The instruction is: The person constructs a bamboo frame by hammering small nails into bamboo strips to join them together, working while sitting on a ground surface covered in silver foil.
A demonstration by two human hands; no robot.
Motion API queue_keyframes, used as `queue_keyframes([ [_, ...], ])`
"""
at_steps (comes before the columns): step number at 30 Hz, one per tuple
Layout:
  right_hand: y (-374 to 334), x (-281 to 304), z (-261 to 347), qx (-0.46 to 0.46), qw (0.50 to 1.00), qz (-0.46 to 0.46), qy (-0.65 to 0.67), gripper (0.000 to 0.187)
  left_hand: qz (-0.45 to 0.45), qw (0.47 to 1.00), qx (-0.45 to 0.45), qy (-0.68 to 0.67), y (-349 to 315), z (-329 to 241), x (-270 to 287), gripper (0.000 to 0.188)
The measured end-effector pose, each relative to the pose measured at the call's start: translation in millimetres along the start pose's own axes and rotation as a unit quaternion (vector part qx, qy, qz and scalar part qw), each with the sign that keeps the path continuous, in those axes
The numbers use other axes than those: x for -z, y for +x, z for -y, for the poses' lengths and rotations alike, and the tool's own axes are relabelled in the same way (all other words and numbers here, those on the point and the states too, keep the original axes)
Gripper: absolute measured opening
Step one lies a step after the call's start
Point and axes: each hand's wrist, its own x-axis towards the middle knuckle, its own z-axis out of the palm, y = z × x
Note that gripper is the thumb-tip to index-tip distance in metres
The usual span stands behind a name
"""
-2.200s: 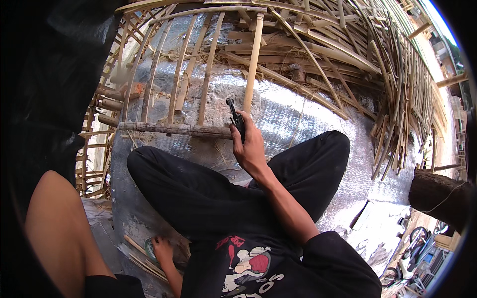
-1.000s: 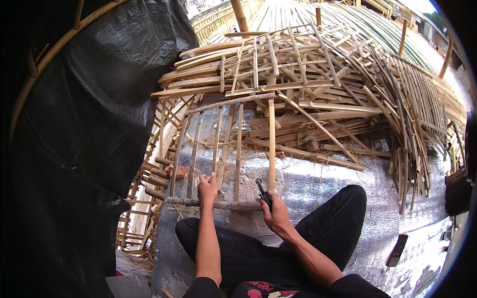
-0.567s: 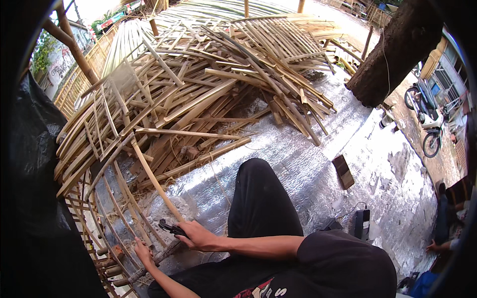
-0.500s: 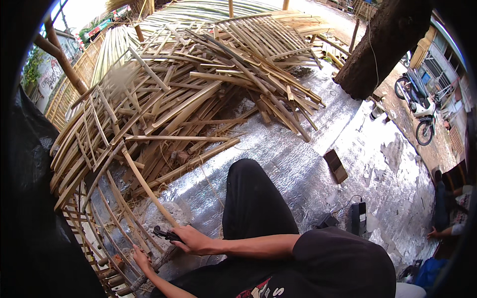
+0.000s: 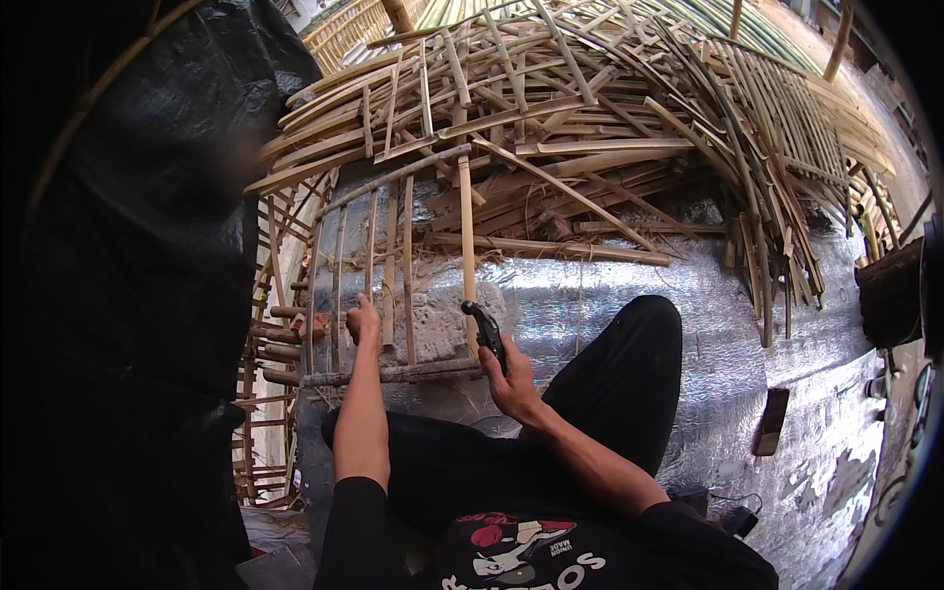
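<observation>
My right hand (image 5: 511, 379) is wrapped round a black hand tool (image 5: 484, 329) with a rounded head; its exact kind I cannot make out. The tool's head is over a pale bamboo slat (image 5: 466, 216) that runs away from me. To the left, my left hand (image 5: 363, 322) is closed beside the thin slats of a bamboo frame (image 5: 408, 265); anything inside its fingers is hidden. A near crossbar (image 5: 418, 371) and a far crossbar (image 5: 388, 184) span these slats. Both hands are above the frame, in front of my folded legs.
A large heap of split bamboo (image 5: 580, 118) fills the far side. Black plastic sheeting (image 5: 167, 197) hangs at the left. Silver foil matting (image 5: 718, 393) covers the ground, with a phone-like dark slab (image 5: 771, 423) at the right. A thick log (image 5: 890, 307) stands beyond it.
My view has swung left, so the heap and slab appear farther right. My right hand still holds the black tool, now more upright in view; my left hand stays by the slats.
</observation>
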Motion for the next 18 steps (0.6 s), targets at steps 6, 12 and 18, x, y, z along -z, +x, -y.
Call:
queue_keyframes([
  [6, 2, 17, -5, -0.025, 0.985, -0.142, 0.089, 0.025, -0.126, 0.986, -0.107, 0.028, -11, -3, 89, 0.069],
  [12, 23, 53, -20, -0.095, 0.935, -0.287, 0.184, 0.028, -0.089, 0.954, -0.283, 0.045, 7, 22, 213, 0.07],
  [18, 42, 116, -18, -0.105, 0.923, -0.345, 0.136, 0.03, 0.086, 0.957, -0.273, 0.04, -86, 56, 288, 0.061],
])
